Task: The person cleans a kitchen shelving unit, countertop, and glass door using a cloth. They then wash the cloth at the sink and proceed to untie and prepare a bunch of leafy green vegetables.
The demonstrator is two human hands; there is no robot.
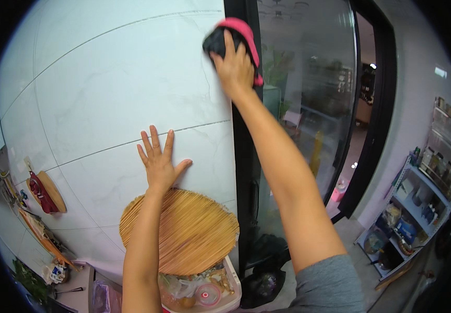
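Observation:
White marbled wall tiles (131, 86) with thin dark joints fill the middle of the view. High up, at the wall's right edge, my right hand (235, 68) presses a black and pink cloth (245, 33) near the black door frame (245, 156). The cloth is slightly blurred. My left hand (160, 164) lies flat on the tiles lower down, fingers spread and holding nothing. Just beneath it a round mat of thin wooden sticks (198, 231) leans against the wall, partly covered by my left forearm.
Below the mat stands a pale bin (233, 279) with bags and a round-lidded container. A black plastic bag (264, 283) sits on the floor beside it. Glass sliding door (307, 98) at right, then a metal shelf rack (409, 211) with jars. A cutting board (55, 191) hangs at left.

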